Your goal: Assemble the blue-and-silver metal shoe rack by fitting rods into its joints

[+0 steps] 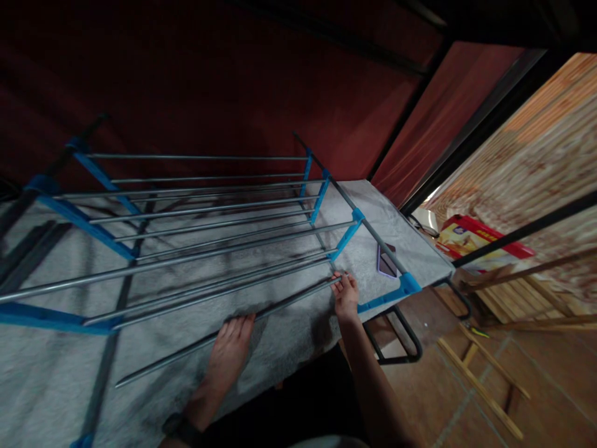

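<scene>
forearms (368, 386) nearest, both hands (232, 341) clasp a grey rod (293, 300) spanning them, jutting leftward.

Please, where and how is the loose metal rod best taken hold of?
Probably its middle, where the left hand rests, from above on the near side: the loose rod is long and thin, and the rack bars lie beyond it.
</scene>
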{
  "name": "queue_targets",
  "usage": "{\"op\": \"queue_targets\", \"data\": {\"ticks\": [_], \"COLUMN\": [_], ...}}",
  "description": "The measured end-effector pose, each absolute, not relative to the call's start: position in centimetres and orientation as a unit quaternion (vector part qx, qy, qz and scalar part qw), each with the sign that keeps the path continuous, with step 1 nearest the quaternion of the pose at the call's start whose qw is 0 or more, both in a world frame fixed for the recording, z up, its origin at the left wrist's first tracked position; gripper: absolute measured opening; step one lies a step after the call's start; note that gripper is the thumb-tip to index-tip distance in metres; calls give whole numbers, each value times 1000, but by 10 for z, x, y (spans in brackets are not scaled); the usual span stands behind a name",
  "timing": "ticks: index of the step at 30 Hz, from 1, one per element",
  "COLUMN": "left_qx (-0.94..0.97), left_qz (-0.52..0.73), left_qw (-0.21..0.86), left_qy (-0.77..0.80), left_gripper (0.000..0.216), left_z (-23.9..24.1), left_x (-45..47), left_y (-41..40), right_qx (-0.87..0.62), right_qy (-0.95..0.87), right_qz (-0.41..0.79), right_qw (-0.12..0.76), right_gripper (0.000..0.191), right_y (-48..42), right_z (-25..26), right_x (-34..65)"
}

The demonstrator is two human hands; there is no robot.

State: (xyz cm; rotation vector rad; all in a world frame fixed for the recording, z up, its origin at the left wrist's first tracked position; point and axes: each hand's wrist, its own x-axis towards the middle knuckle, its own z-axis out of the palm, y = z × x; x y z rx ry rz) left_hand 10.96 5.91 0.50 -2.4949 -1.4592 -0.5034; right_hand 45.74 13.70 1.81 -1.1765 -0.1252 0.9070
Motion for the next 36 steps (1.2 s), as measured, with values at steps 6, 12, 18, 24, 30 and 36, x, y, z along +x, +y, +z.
{"op": "queue_targets", "data": {"ticks": [6, 12, 18, 24, 30, 36], "left_qx": [-847, -848, -843, -845, -838, -829], "left_qz": [-143, -157, -189, -172, -186, -209], "left_qw": [66, 49, 26, 13, 54, 60], "left_qy": [-507, -504, -502, -506, -510, -515], "left_gripper": [54, 58, 61, 58, 46, 37], "left_z": [20, 19, 10, 10, 5, 4], "left_x": [112, 111, 108, 107, 111, 113], "left_y": [56, 58, 60, 59, 59, 60], "right_qx": [-541, -535, -550, -544, -546, -553], "right_qy": [-65, -71, -88, -95, -94, -107], "right_qz": [410, 425, 446, 457, 472, 489], "right_qw": [732, 727, 700, 697, 686, 666], "right_gripper": [30, 37, 32, 28, 27, 24], "right_y": [135, 133, 128, 125, 124, 124], "right_z": [21, 27, 25, 22, 22, 22], "right_x": [451, 445, 434, 429, 428, 428]}}
